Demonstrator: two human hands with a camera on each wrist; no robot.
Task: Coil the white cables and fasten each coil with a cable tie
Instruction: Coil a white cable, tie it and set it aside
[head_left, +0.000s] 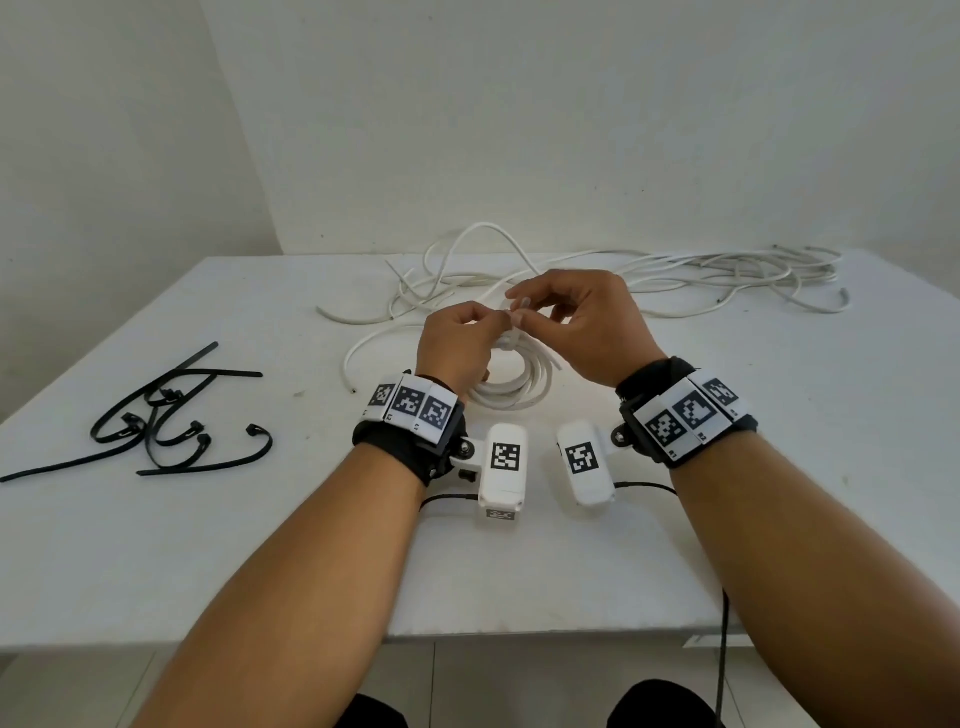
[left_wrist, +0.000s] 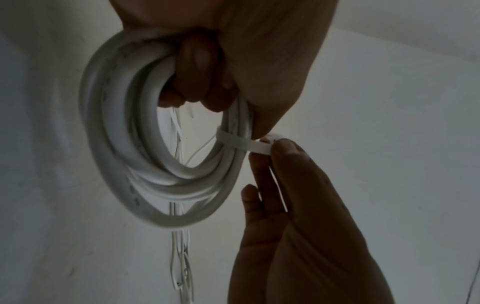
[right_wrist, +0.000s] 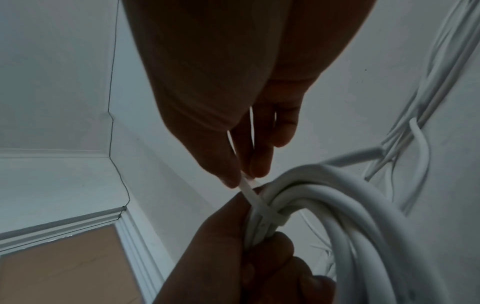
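My left hand (head_left: 470, 332) holds a coil of white cable (head_left: 519, 387) just above the table, fingers curled through the coil (left_wrist: 116, 144). A white cable tie (left_wrist: 241, 144) is looped around the coil's strands beside the left thumb. My right hand (head_left: 561, 317) pinches the tie's strap (right_wrist: 252, 193) between thumb and fingertips, close to the coil (right_wrist: 350, 216). The two hands meet over the coil's top. The tie's head is mostly hidden by the fingers.
Several black cable ties (head_left: 166, 421) lie on the white table (head_left: 779, 493) at the left. A tangle of loose white cables (head_left: 701, 275) spreads along the back edge by the wall. One loose cable end (head_left: 353, 364) curves left of the coil.
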